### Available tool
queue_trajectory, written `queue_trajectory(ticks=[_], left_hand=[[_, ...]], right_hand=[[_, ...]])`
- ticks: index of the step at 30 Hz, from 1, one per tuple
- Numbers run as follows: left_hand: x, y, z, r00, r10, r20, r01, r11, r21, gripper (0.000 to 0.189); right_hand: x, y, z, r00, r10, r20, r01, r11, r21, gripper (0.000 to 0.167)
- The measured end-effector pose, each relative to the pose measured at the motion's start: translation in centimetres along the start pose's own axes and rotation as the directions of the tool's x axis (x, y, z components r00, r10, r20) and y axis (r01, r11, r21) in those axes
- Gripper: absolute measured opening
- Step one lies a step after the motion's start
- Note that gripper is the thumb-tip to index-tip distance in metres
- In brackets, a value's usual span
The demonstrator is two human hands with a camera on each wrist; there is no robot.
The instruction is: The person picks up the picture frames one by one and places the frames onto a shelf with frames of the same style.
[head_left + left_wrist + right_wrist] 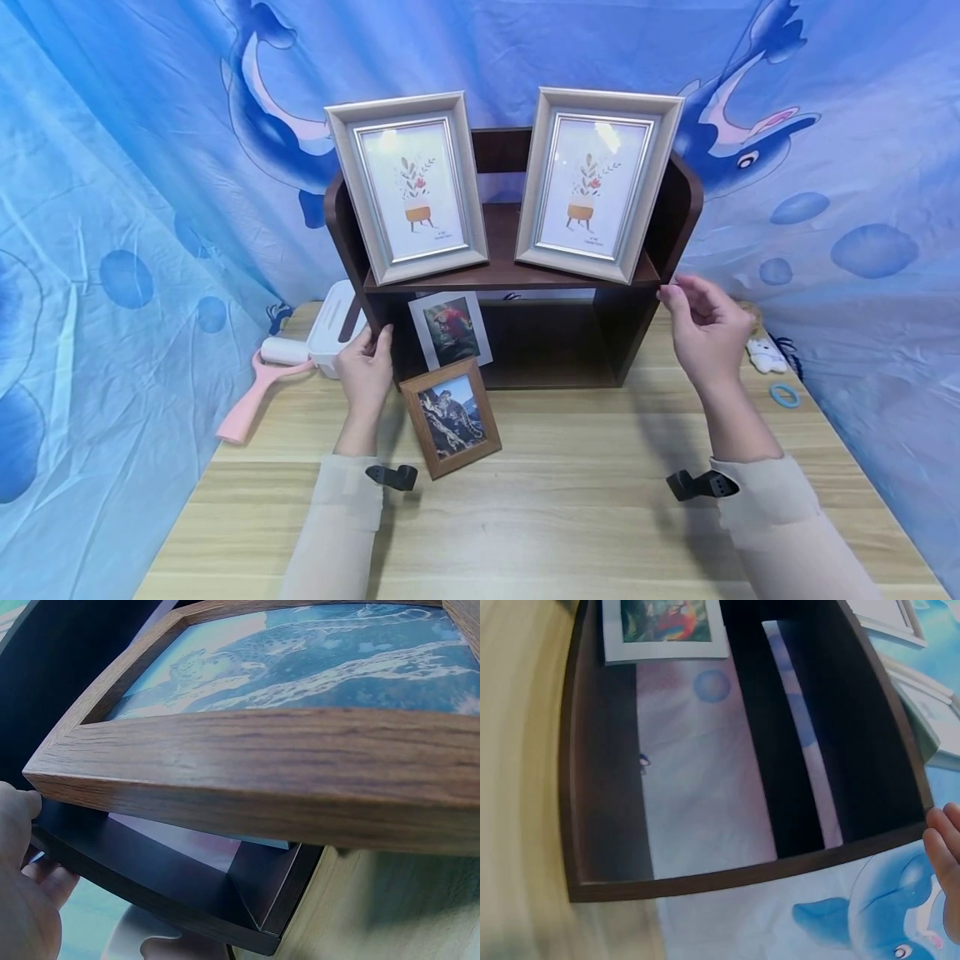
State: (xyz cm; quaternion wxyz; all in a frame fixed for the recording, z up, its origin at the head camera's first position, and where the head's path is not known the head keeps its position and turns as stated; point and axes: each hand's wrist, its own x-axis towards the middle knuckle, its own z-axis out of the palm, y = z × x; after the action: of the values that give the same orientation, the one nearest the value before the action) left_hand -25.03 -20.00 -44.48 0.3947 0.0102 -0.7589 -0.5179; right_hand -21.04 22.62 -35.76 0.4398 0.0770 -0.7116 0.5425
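Observation:
A dark brown two-tier desktop shelf (pixel 547 342) stands at the back of the table. My left hand (pixel 365 367) grips its left side panel, thumb and fingers on either side of the edge in the left wrist view. My right hand (pixel 705 329) has curled fingers and pinches the right side panel's front edge near the middle board. Two silver-beige picture frames (pixel 420 267) (pixel 573 262) lean on the upper tier, left and right. A white-bordered parrot picture (pixel 450 329) stands in the lower tier at left. In front stands a brown wooden picture frame (pixel 247 754) with a leopard picture.
Left of the shelf are a white box (pixel 326 325) and a pink-handled lint roller (pixel 251 400). At right lie a small white figure (pixel 767 357) and a light-blue ring (pixel 784 396). Blue curtains (pixel 840 208) with dolphins hang behind the wood-patterned table (pixel 540 508).

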Motion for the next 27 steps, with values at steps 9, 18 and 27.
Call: queue_trajectory(ticks=[9, 18, 27], left_hand=[[0.0, 0.2, 0.1, 1.000, 0.011, -0.001, -0.011, 1.000, 0.020, 0.016], [0.0, 0.2, 0.1, 1.000, -0.003, 0.004, 0.003, 1.000, 0.010, 0.016], [0.0, 0.0, 0.0, 1.000, 0.001, -0.009, -0.001, 1.000, 0.008, 0.015]], right_hand=[[-1.9, 2.2, -1.5, 0.999, 0.050, -0.004, -0.050, 0.998, -0.041, 0.012], [-3.3, 1.8, -1.8, 0.996, 0.090, 0.021, -0.088, 0.992, -0.093, 0.011], [-4.5, 2.9, -1.7, 0.975, 0.200, 0.096, -0.191, 0.977, -0.097, 0.015]])
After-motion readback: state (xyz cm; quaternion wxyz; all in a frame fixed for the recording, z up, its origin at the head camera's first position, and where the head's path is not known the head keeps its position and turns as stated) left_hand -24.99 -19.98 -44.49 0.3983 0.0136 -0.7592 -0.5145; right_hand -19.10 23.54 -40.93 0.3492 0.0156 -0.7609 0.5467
